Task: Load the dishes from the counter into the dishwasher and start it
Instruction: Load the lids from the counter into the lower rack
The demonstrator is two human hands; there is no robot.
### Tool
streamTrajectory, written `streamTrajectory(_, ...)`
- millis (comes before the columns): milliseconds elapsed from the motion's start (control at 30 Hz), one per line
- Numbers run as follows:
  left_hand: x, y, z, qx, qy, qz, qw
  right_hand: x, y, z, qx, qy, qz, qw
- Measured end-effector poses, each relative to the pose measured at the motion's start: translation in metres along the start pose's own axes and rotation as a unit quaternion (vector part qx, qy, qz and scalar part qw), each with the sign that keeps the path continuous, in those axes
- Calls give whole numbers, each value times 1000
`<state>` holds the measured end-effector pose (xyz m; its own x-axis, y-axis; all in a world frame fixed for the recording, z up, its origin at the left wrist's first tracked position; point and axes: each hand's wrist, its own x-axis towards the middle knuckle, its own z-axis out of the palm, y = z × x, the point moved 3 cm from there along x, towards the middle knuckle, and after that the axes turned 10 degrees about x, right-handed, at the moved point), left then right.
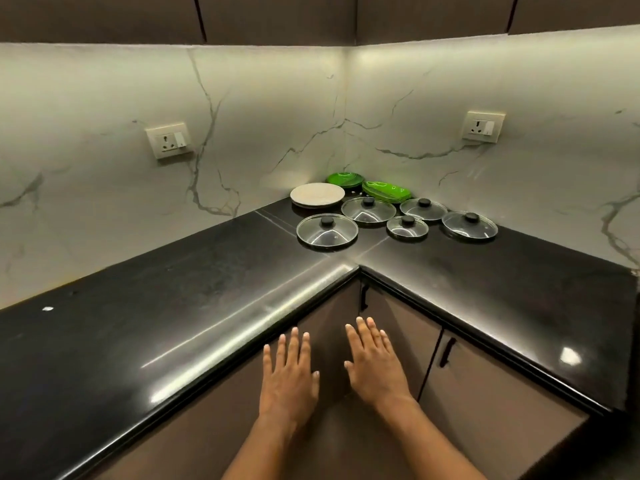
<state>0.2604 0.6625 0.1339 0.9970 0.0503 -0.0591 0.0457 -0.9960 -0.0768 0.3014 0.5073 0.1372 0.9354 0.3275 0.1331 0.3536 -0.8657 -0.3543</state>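
Forearms (266,441) and worktop (104,341) are cut off by the frame's edges. The stacked green plates (386,192) cannot be counted, and white specks (356,194) beside them are too small to identify

Everything is gathered in the far corner of the counter (207,289). A stack of plates (317,195) is set at the left, with round dishes (345,178) behind it against the wall (277,116) and oblong dishes (386,190) to their right. Five lids (368,209) are laid in front, well apart from the counter's near edge.
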Motion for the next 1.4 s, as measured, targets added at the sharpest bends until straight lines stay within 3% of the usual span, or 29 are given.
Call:
streamTrajectory(367, 132, -10, 13, -8, -32, -10, 999, 143, 38, 6, -48, -17, -53, 997)
streamTrajectory(733, 285, -46, 14, -30, -66, 23, 997, 288, 58, 16, -83, -15, -21, 996)
streamTrajectory(1200, 388, -61, 36, -75, -161, 0, 984, 394, 71, 43, -121, -69, -47, 989)
streamTrajectory(1400, 418, -56, 53, -120, -249, -37, 960, 438, 77, 59, -147, -103, -91, 979)
